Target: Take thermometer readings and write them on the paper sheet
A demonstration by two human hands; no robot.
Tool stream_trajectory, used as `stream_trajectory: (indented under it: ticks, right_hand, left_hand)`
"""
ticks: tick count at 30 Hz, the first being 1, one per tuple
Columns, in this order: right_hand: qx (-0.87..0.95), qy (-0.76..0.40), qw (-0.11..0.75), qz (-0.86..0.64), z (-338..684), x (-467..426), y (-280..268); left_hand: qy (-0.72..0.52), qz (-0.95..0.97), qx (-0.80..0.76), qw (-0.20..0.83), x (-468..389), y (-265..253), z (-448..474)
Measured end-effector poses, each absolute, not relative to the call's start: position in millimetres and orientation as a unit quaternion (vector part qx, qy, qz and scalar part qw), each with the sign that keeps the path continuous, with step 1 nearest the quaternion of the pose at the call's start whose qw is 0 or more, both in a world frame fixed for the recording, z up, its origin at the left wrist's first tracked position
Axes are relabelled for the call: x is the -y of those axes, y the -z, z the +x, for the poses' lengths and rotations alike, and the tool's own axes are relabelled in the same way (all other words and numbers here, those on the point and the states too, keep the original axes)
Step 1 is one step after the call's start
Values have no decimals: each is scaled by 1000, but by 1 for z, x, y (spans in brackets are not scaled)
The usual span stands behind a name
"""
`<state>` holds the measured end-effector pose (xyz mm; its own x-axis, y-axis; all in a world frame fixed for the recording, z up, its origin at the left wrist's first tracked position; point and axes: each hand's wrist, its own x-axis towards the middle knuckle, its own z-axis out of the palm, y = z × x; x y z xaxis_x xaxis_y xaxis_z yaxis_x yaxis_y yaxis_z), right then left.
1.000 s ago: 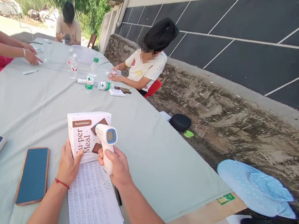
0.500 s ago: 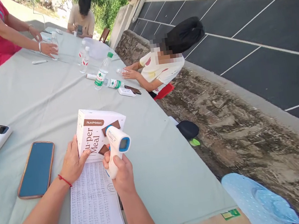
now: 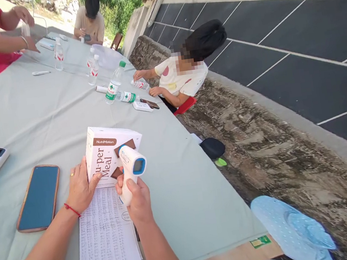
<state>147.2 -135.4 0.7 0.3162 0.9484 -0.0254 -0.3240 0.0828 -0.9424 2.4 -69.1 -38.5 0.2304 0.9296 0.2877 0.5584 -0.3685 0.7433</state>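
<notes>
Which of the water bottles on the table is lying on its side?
The green-labelled bottle beside the upright green-capped bottle; the red-labelled ones stand upright.

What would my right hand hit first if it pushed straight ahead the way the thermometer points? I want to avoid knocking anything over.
Most likely the box: the right hand aims the thermometer at its front face, close by, while the left hand steadies it. The exact gap is hard to judge.
</notes>
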Motion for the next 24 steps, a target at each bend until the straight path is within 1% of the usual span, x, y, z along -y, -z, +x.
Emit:
stream_trajectory:
  ticks: [3,7,10,14,18,24]
  right_hand:
    - [345,-476,648,-484,147,136,1]
    - [371,-461,646,-482,147,139,0]
    - [378,-410,655,-511,153,145,-7]
    - [350,-332,659,-577,172,159,-14]
    - [325,-302,651,-616,195,179,-9]
    - [278,-278,645,-656,212,202,2]
  left_hand:
    - [-344,755,-504,240,69,34,0]
    - [-334,730,-517,297,71,26,-3]
    - [-340,708,-528,322,72,22,-2]
    - [-382,682,-543,304,69,22,-2]
    - [-408,670,-564,258,63,26,-4]
    - [-516,611,-525,292,57,40,-4]
